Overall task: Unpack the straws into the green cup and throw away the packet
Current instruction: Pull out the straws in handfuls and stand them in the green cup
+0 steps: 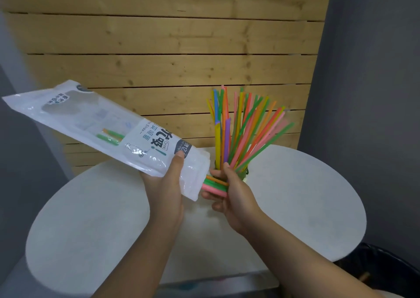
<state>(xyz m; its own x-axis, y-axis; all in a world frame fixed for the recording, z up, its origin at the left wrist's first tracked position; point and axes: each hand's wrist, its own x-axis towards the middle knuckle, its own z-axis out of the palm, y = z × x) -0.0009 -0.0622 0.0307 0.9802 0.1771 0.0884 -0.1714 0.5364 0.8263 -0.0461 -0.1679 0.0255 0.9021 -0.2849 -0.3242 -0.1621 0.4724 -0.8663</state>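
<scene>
Wood-slat wall (172, 36) fills the upper frame, 10 to 1 o'clock; grey panel (372, 70) at 3 o'clock.

White table (91, 225), made of two rounded lobes joined by a central strip, spans the lower half.

Packet (109, 129): long clear-and-white plastic bag with printed lettering, held off the table at 9 o'clock and tilted, its far end up-left, its open mouth down-right near centre. A few green and orange straw ends show through the film (count unclear).

Left forearm rises from 6 o'clock. Left hand (166, 184) grasps the packet near its mouth from beneath, thumb laid across the printed face.

Right forearm enters from 5 o'clock. Right hand (229, 195) sits just beside the packet mouth, fingers curled round a small bunch of pink, green and orange straws (216, 185) emerging from it.

Standing straws (243, 129), many colours, fan upward at 1 o'clock from the green cup (244, 175), which is mostly hidden behind the right hand, on the table's far centre.

Dark bin (391, 268) with black liner at 4 o'clock, below the table edge.
</scene>
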